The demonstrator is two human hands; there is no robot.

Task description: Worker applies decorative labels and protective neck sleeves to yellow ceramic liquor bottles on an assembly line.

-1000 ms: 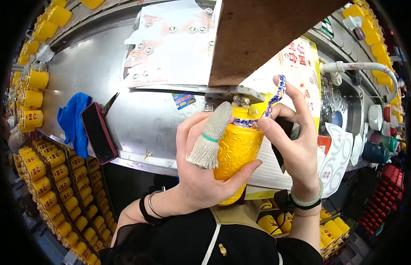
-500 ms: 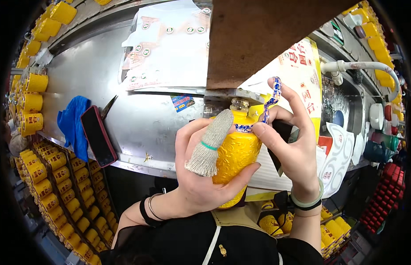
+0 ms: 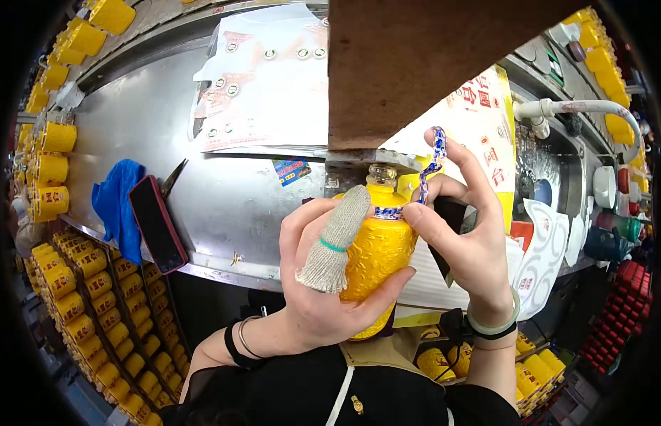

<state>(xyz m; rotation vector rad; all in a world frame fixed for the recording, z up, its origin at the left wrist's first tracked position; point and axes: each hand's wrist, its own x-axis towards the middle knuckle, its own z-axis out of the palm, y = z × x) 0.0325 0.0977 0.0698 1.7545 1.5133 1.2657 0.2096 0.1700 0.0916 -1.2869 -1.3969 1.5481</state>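
Observation:
A yellow bottle (image 3: 380, 252) with raised patterning and a clear glass neck stands nearly upright before my chest. My left hand (image 3: 318, 273) is wrapped round its left side, the thumb across the lower front; a grey knitted finger cover (image 3: 337, 245) with a green band sits on one finger. Around the bottle's shoulder lies a blue-and-white patterned strip (image 3: 389, 212), whose free end curls up on the right. My right hand (image 3: 465, 227) pinches this strip, its thumb against the shoulder and the index fingertip at the raised end.
A brown beam (image 3: 394, 71) hangs just beyond the bottle. On the metal table lie white printed sheets (image 3: 266, 85), a phone (image 3: 159, 224), a blue cloth (image 3: 119, 206) and scissors (image 3: 176, 176). A sink (image 3: 550, 170) is at right; racks of yellow bottles (image 3: 96, 305) stand at left.
The bottle and both hands have shifted very slightly left and the bottle has turned a little. The strip stays in my right fingers, its free end still raised.

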